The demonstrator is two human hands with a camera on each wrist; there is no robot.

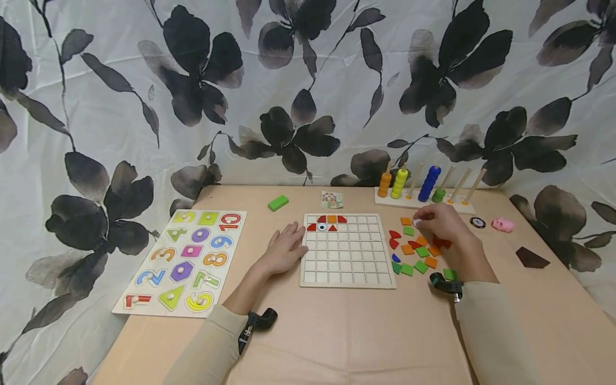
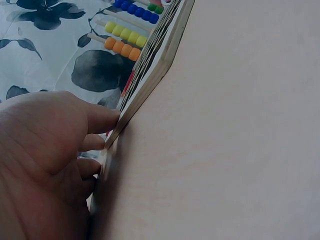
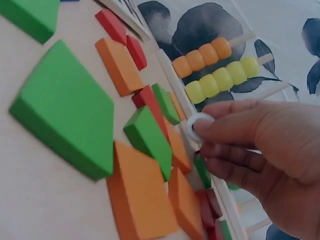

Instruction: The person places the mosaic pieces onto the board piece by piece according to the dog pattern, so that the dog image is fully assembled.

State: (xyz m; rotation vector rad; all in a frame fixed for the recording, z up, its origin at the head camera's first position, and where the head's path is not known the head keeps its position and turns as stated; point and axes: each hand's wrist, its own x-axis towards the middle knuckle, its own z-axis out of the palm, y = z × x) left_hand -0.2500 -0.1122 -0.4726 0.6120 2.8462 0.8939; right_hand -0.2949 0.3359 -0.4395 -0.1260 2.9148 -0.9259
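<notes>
My left hand (image 1: pixel 283 248) lies with its fingers extended against the left edge of the white grid board (image 1: pixel 346 262). The left wrist view shows its fingertips touching the board's wooden edge (image 2: pixel 145 90). On the board's upper left squares sit red pieces, an orange square (image 1: pixel 331 219) and a round eye piece (image 1: pixel 322 227). My right hand (image 1: pixel 445 224) pinches a small white disc (image 3: pixel 190 126) with a dark centre between thumb and finger. It is above loose green, orange and red blocks to the board's right, including a green square (image 3: pixel 65 110).
A number-and-shape puzzle board (image 1: pixel 192 240) lies at the left. Behind are a green block (image 1: pixel 278 202), a small picture card (image 1: pixel 332 200) and a bead peg rack (image 1: pixel 399 201). A pink pig figure (image 1: pixel 502 224), a black ring (image 1: pixel 477 222) and a dark polygon (image 1: pixel 531 258) lie at right.
</notes>
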